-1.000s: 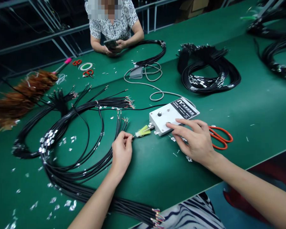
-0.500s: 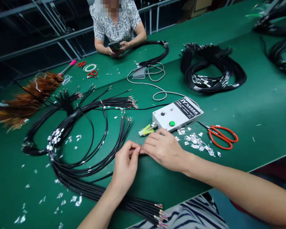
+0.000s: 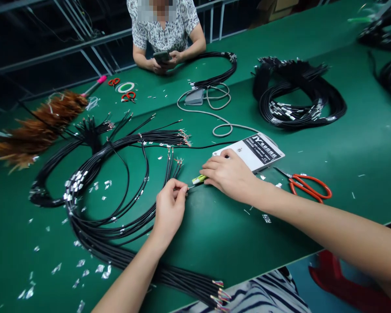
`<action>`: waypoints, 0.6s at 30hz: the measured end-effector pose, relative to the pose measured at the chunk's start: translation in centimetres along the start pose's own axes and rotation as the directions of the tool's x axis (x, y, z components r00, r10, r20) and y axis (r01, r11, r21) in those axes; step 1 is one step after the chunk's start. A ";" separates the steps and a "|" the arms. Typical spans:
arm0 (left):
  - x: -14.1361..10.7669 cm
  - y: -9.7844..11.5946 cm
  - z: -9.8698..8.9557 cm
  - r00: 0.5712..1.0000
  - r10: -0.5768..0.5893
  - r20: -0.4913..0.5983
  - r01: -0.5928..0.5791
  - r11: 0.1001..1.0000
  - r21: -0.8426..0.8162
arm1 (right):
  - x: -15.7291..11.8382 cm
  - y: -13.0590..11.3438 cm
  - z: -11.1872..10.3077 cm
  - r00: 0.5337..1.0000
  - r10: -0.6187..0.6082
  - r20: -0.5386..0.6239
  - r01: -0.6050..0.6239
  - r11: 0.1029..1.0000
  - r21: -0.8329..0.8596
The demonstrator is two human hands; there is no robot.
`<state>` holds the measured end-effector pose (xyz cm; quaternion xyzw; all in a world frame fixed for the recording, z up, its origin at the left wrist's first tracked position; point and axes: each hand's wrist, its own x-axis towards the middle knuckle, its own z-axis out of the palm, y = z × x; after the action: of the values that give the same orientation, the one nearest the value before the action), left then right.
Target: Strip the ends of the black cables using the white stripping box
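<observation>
My left hand is closed in a pinch on a black cable; its thin wire end shows just past the fingertips, towards the clip. My right hand is closed with its fingertips on the yellow-green clip at the near left end of the white twisting machine box. That hand covers the back of the clip and the box's green button. Left of my hands, a coiled bundle of black cables lies with silver foil bands and stripped copper-coloured ends.
Red-handled scissors lie right of the box. Foil scraps are scattered at left. Behind are a grey pedal, another cable coil and a feather duster. Across the table, a person holds a phone.
My right hand has moved away from my left fingertips, up onto the clip and box. My left hand has shifted slightly up, still pinching. The camera view has shifted a little.
</observation>
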<state>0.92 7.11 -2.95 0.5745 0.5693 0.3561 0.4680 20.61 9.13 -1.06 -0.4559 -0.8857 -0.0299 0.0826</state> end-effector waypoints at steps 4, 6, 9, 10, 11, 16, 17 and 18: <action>0.1 0.0 0.0 1.000 -0.005 -0.010 0.005 1.000 -0.006 | -0.2 0.3 -0.2 1.000 -0.005 0.001 0.005 1.000 0.030; 0.2 0.0 0.0 1.000 -0.007 -0.011 0.007 1.000 -0.008 | -0.3 0.4 -0.4 1.000 -0.003 -0.004 0.003 0.999 0.050; 0.3 0.0 0.1 1.000 -0.005 -0.007 0.005 1.000 -0.009 | 0.0 0.3 -0.9 1.000 0.017 0.019 -0.019 0.996 0.086; 0.3 0.1 0.1 1.000 -0.003 -0.006 0.003 1.000 -0.008 | 0.2 0.3 -1.1 0.998 0.027 0.049 -0.032 0.995 0.094; 0.4 0.1 0.2 1.000 -0.001 -0.005 0.001 1.000 -0.006 | 0.4 0.2 -1.3 0.996 0.037 0.084 -0.045 0.995 0.091; 0.7 0.1 0.3 0.999 0.030 -0.017 -0.030 0.999 0.027 | 1.7 -0.2 -2.1 0.975 0.076 0.207 -0.078 0.997 0.002; 0.7 0.1 0.3 0.999 0.036 -0.022 -0.035 0.999 0.034 | 1.8 -0.3 -2.1 0.975 0.073 0.209 -0.073 0.997 -0.005; 0.8 0.1 0.4 0.999 0.040 -0.027 -0.039 0.998 0.039 | 1.9 -0.3 -2.0 0.977 0.066 0.205 -0.066 0.998 -0.007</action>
<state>1.37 7.84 -3.07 0.5895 0.5712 0.3622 0.4416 19.52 10.20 1.29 -0.4858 -0.8738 0.0200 -0.0081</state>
